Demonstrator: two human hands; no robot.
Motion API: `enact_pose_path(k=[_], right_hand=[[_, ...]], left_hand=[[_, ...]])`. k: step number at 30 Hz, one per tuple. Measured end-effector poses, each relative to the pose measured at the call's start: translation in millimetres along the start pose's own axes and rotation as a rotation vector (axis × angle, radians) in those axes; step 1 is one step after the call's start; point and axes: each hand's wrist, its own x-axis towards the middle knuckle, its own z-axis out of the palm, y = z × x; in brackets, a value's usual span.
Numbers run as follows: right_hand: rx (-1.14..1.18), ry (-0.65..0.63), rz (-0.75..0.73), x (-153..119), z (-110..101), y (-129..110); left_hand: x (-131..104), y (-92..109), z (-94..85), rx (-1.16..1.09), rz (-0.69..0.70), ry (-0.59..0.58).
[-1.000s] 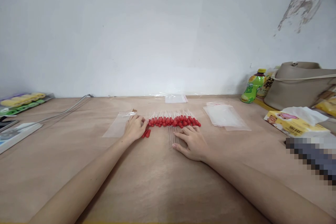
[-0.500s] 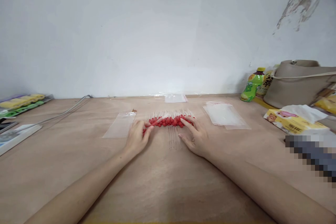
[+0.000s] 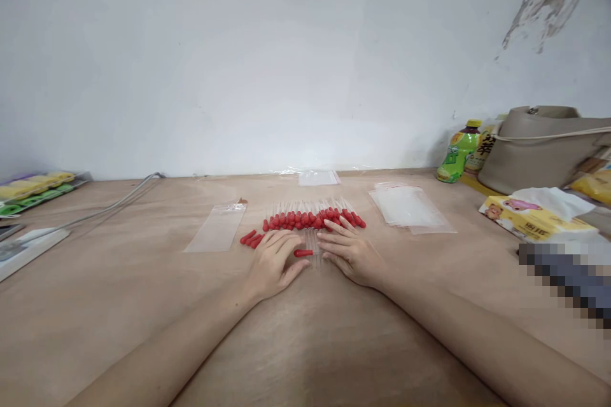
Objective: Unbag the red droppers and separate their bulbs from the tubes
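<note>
A row of red rubber bulbs (image 3: pixel 305 220) with clear thin tubes pointing to the wall lies mid-table. Nearer me, several clear tubes (image 3: pixel 312 241) lie between my hands. My left hand (image 3: pixel 274 262) rests with fingers bent and thumb apart, beside a single red bulb (image 3: pixel 303 253) that lies across the tubes. More loose red bulbs (image 3: pixel 251 238) lie just left of that hand. My right hand (image 3: pixel 351 251) is spread at the right end of the tubes, its fingertips near the row; nothing shows in its grasp.
Clear plastic bags lie at left (image 3: pixel 217 227), at the back (image 3: pixel 318 178) and stacked at right (image 3: pixel 405 206). Farther right are a green bottle (image 3: pixel 459 151), a grey bag (image 3: pixel 529 152) and a yellow tissue box (image 3: pixel 534 216). A cable (image 3: pixel 128 194) and white power strip (image 3: pixel 38 245) lie left.
My left hand has moved right and toward me, away from the row, uncovering loose red bulbs. One red bulb now lies across the tubes. My right hand's fingers have shifted slightly toward the tubes.
</note>
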Motion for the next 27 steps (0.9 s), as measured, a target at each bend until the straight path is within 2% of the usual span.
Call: enact_pose_path(k=[5,18,27], right_hand=[[0.019,0.026,-0.070,2,1,-3],[0.088,0.015,-0.060,0,5,-7],[0.018,0.029,-0.214,1,0,-11]], left_hand=[[2,0,7.7,0.007,0.061,-0.064],[2,1,13.0,-0.026,0.153,0.058],[-4,2,9.2,-0.065,0.206,0.023]])
